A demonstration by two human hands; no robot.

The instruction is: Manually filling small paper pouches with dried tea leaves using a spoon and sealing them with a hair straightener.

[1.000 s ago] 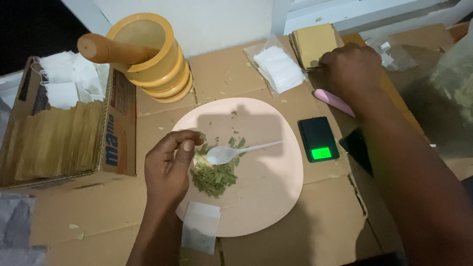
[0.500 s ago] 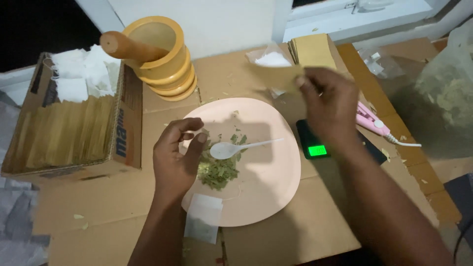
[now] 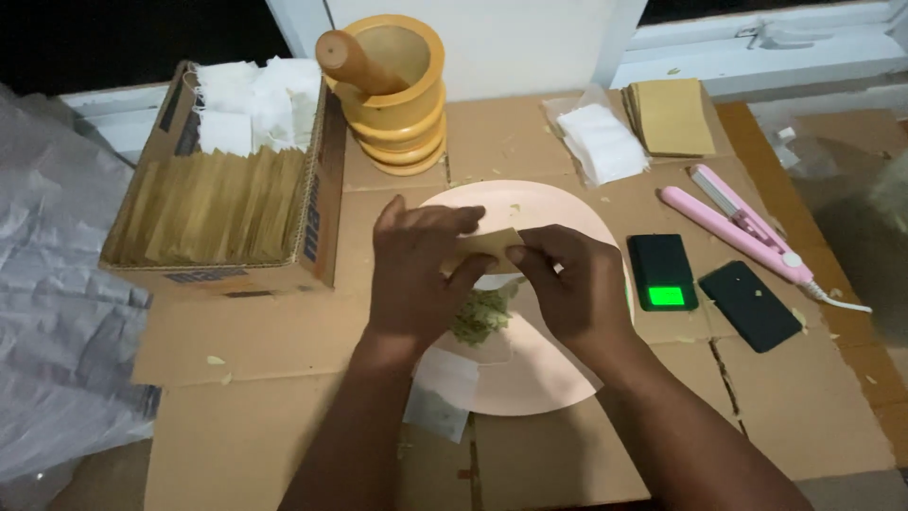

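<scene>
My left hand (image 3: 411, 270) and my right hand (image 3: 572, 284) meet over a pink plate (image 3: 549, 374), both gripping a small tan paper envelope (image 3: 484, 246) between their fingertips. Under the hands lies a heap of crushed green leaves (image 3: 478, 317); a white spoon on the plate is mostly hidden. A filled white tea bag (image 3: 437, 402) rests on the plate's near left edge, its string trailing onto the plate.
A cardboard box (image 3: 227, 203) of tan envelopes and white bags stands left. A wooden mortar and pestle (image 3: 392, 80) is at the back. White filter bags (image 3: 602, 142), a tan envelope stack (image 3: 672, 118), pink sealer (image 3: 738, 222), small scale (image 3: 662, 273), black phone (image 3: 754, 305) lie right.
My right hand brought a tan envelope from the stack at the back right down to the plate. My left hand rose to take it too. The camera view shifted left.
</scene>
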